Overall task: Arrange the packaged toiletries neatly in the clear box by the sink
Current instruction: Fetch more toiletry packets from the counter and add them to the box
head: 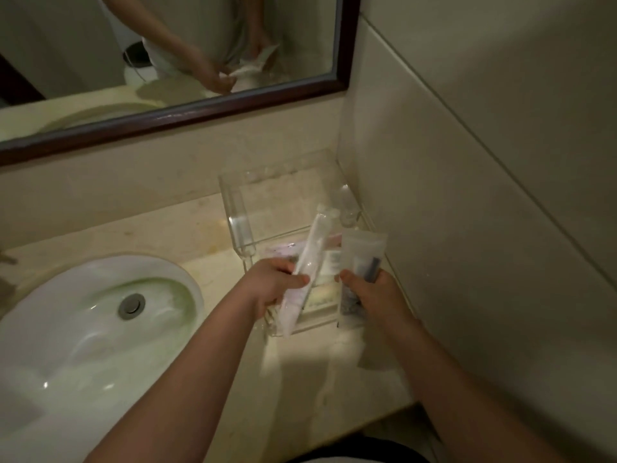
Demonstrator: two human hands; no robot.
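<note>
The left hand [273, 285] is gripping a long white packet [307, 272], fingers closed round its lower half, so that it is slanting up and away over the clear box [233, 208], with the white sink [83, 329] lying off to this hand's left in the bench [173, 228]. Just right of it, the right hand [374, 299] is clamping a clear pouch [360, 262] holding dark items, upright over the box's near right corner, beside the wall.
</note>
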